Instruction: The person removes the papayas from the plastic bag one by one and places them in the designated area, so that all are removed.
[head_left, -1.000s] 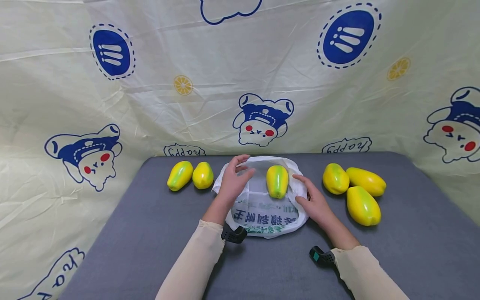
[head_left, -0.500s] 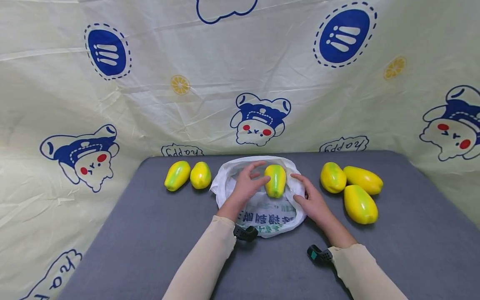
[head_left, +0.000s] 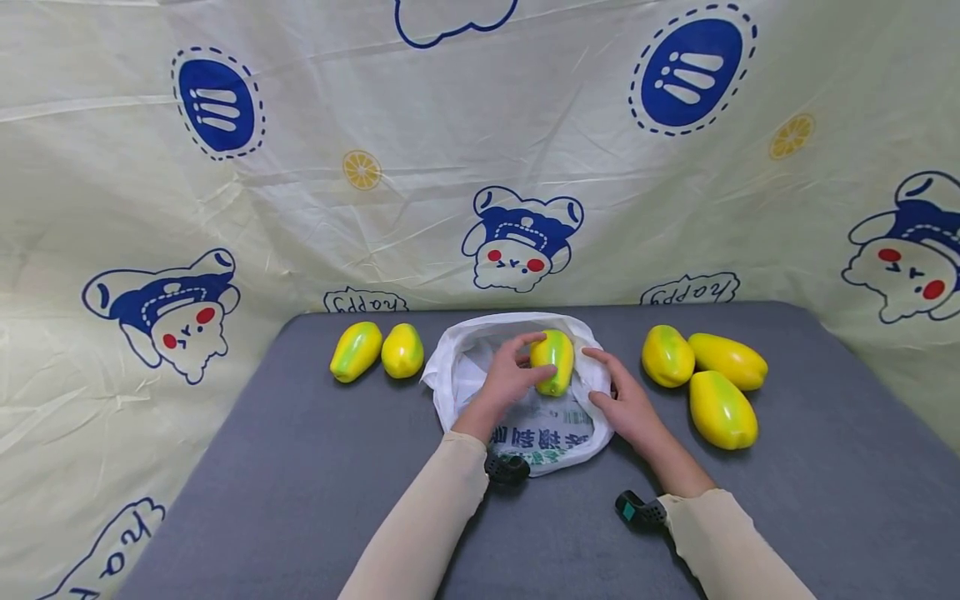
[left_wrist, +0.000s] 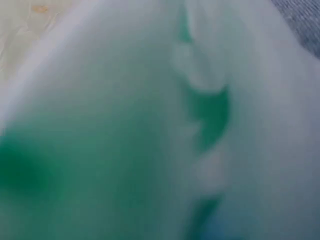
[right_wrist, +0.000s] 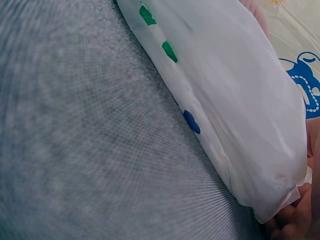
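A white plastic bag point(head_left: 442, 375) with blue and green print lies spread in the middle of the table, its mouth facing up. Inside it is a yellow-green papaya point(head_left: 557, 360). My left hand point(head_left: 510, 382) reaches in over the bag's near left side, thumb across the papaya's front and fingers at its far side. With my right hand point(head_left: 630, 402) I hold the bag's right rim. The right wrist view has the fingers point(right_wrist: 295, 215) of that hand at the bag's edge. Blurred white and green plastic point(left_wrist: 125, 135) fills the left wrist view.
To the left of the bag lie two papayas, the nearer one to it point(head_left: 402, 351) upright-looking. Several more form a group on the right, the front papaya point(head_left: 723, 410) closest to my right forearm. A printed curtain point(head_left: 420, 242) hangs behind the grey table point(head_left: 285, 467).
My left hand has moved right, from the bag's left side to the papaya inside, and now takes hold of it. My right hand stays at the right rim.
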